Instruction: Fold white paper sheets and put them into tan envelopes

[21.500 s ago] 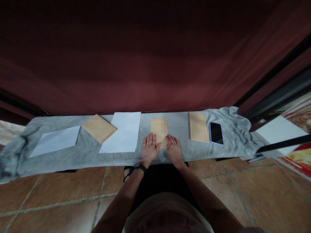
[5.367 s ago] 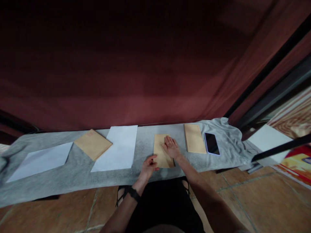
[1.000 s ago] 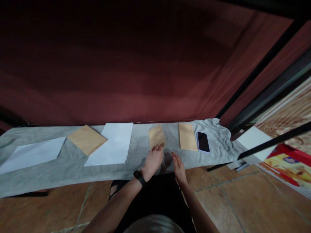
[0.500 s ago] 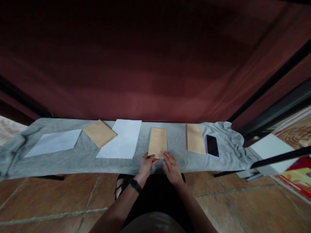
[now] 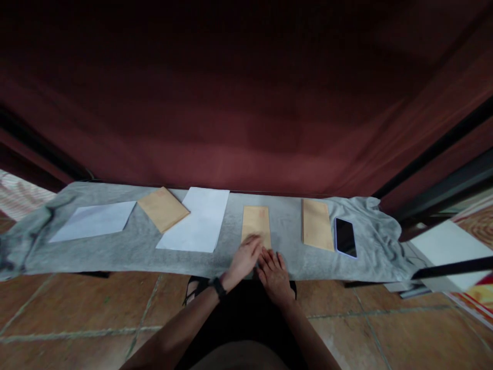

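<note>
A brown paper envelope (image 5: pixel 256 220) lies flat on the grey cloth in front of me. Over its lower part is my left hand (image 5: pixel 245 257), wearing a dark wristband; motion blurs the fingers, so I cannot tell how they are held. My right hand (image 5: pixel 274 277) rests with its fingers stretched out flat at the envelope's bottom right corner. Both hands hide the envelope's lower edge.
A stack of brown envelopes (image 5: pixel 318 225) lies to the right, beside a phone (image 5: pixel 345 237). Leftward, more envelopes (image 5: pixel 164 208) overlap white paper sheets (image 5: pixel 198 223); another white sheet (image 5: pixel 94 221) lies farther left. A dark red panel (image 5: pixel 231 128) rises behind the cloth-covered surface (image 5: pixel 134 259).
My left hand has let go of the envelope's lower left corner and moved right, over its lower part. My right fingers have flattened by the lower edge. The view has shifted slightly.
</note>
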Available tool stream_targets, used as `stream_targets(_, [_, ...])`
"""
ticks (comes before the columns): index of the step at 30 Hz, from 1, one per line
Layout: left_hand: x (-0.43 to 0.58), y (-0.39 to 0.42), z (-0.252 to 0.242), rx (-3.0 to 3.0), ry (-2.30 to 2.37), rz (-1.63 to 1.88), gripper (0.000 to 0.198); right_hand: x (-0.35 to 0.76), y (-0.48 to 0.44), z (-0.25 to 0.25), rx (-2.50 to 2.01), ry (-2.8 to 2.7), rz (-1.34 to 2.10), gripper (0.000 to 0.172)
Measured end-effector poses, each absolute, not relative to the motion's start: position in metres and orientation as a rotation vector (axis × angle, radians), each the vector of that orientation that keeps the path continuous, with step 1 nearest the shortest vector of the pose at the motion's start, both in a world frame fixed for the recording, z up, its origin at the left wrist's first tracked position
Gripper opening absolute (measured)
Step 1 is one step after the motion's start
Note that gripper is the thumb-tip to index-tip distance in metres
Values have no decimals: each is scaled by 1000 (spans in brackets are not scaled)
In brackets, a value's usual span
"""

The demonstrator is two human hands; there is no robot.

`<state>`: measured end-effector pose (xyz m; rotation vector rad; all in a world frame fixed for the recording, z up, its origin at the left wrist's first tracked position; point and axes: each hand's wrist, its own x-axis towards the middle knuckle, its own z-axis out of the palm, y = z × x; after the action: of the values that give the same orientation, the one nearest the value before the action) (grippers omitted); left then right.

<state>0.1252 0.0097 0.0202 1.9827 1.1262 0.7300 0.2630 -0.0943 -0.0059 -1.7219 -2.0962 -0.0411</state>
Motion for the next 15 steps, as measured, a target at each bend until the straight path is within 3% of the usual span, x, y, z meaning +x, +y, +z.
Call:
stream_targets(6, [150,69,2,2604,1277,397,53,261,-94,-2,-1743,-2090,-69,47])
stream_targets(15, [164,119,-3,2655,1349,344,62,261,-94,-3,-1779,-2105,-103,52])
